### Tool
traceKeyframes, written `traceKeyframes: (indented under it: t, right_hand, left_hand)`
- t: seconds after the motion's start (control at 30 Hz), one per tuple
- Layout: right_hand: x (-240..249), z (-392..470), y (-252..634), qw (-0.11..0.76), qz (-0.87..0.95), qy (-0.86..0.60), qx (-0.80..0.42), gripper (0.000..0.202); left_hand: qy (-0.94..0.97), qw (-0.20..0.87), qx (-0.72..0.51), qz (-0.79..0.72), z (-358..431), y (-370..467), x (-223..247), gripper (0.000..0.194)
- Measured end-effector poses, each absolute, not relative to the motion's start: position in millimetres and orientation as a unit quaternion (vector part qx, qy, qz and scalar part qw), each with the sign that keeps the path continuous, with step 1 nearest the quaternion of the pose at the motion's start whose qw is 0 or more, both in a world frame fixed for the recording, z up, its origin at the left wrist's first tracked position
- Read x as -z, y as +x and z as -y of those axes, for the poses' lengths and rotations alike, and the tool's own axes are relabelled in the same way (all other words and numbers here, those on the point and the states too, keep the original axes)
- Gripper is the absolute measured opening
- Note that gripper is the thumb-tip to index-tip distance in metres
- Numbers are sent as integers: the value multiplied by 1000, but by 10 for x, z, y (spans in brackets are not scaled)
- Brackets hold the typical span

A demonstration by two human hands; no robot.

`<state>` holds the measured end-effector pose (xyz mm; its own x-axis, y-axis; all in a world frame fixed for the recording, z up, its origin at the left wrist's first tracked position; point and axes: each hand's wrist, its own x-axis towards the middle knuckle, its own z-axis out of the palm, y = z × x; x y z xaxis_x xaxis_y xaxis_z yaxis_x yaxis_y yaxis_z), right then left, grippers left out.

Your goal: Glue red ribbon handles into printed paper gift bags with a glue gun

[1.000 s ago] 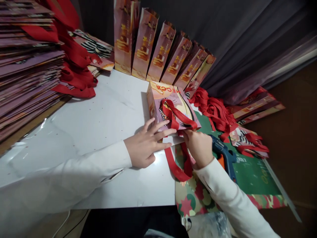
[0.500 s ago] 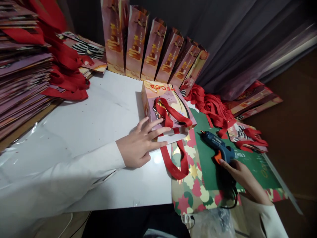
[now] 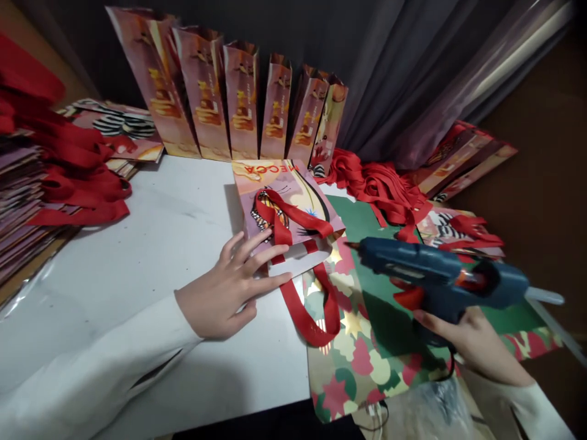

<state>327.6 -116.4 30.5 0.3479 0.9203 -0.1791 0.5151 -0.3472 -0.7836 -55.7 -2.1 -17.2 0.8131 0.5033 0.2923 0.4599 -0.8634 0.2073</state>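
Note:
With fingers spread, my left hand [image 3: 232,287] rests on the near left edge of a paper gift bag [image 3: 293,174] lying flat on the white table. Red ribbon handles [image 3: 328,327] come from the bag's mouth, one looped over its printed face and one toward me. My right hand [image 3: 477,342] grips a blue hot glue gun [image 3: 440,269] by its handle, the thumb near the orange trigger. The gun's nozzle points left at the bag's near right corner, apart from it. A glue stick [image 3: 545,296] pokes out of its back end.
Several upright gift bags [image 3: 241,110] line the back before a dark curtain. Red ribbon [image 3: 385,189] is heaped at back right by a folded bag [image 3: 452,229]. Stacked bags with ribbons [image 3: 82,171] fill the left. A green and patterned sheet [image 3: 353,360] covers the right side.
My right hand has lifted the glue gun off the green sheet and turned its nozzle left toward the bag. My left hand stays spread on the bag. The whole view has shifted.

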Motion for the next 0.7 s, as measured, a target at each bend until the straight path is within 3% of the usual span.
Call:
traceKeyframes:
  t: [0.1,0.27,0.7]
  right_hand:
    - [-399,891,3119,232,588,-678,-374,19]
    - [-357,415,2920,209,736,-554,-328,24]
    - [-193,117,2711,181,753,-495,-393,13]
  left_hand:
    - [952,56,-165,-253,17,-556,149,71]
    - [954,39,-138,-263,25,-552,105,71]
    - [950,65,-122,-279,55,-564,64,78]
